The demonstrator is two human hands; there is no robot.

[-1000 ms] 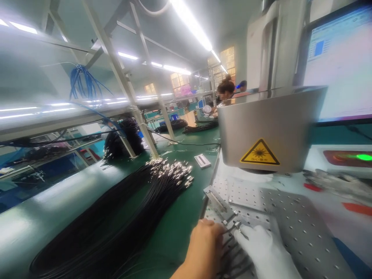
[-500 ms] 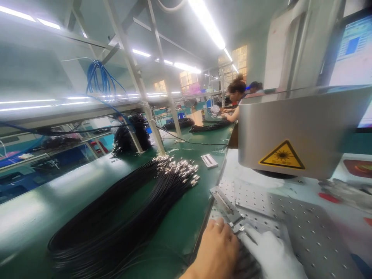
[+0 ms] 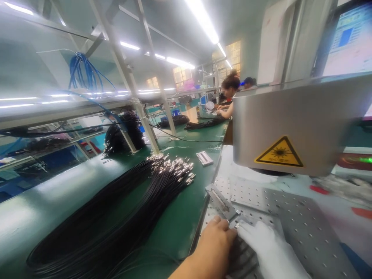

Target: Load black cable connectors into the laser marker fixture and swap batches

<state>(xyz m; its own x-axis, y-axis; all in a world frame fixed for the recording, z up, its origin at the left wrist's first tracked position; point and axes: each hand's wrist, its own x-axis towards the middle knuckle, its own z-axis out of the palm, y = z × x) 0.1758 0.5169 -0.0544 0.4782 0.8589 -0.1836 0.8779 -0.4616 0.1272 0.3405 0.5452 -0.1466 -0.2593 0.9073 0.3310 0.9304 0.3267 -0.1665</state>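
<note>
My bare left hand [image 3: 216,243] and my white-gloved right hand [image 3: 266,248] lie side by side at the bottom of the view, both pressing down on a row of black cables [image 3: 242,257] on the perforated metal plate [image 3: 302,224]. Left fingers are curled over the cable ends. Right fingers lie flat, their tips at a small metal connector beside the metal guide fixture [image 3: 222,201]. The silver laser head [image 3: 293,124] with a yellow warning label [image 3: 279,152] hangs above the plate.
A large bundle of black cables with silver tips [image 3: 139,201] lies on the green bench [image 3: 43,217] to the left. A small grey block [image 3: 204,158] sits farther back. A monitor [image 3: 348,38] is upper right. Another person [image 3: 229,97] works farther along.
Both hands have stayed on the cables by the fixture and barely moved. The view swayed sideways and back.
</note>
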